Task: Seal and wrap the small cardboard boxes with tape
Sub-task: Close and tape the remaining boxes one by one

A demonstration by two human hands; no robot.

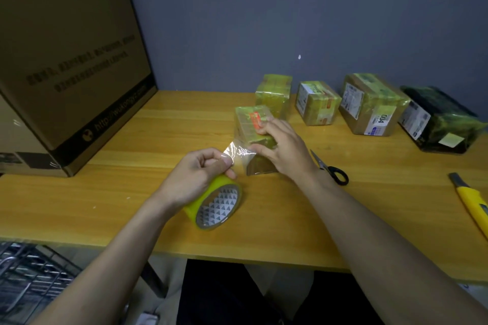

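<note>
Now | left hand [196, 174] grips tape roll [215, 204], strip running to box [254, 140] | right hand [284, 150] flat on box

dim indoor light, heavy corner vignetting; wooden table [148, 140] brightest at centre, soft shadows under forearms; glare on stretched tape strip [239, 152]; wide-angle bowing at edges; large carton [68, 60] print soft, blurred

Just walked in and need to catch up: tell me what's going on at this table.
A person is taping a small cardboard box on the wooden table. The left hand grips the yellow tape roll and pulls a clear strip across to the box, while the right hand holds the box down. Four already wrapped parcels line the wall. Scissors and a yellow utility knife lie unused on the right.
</note>
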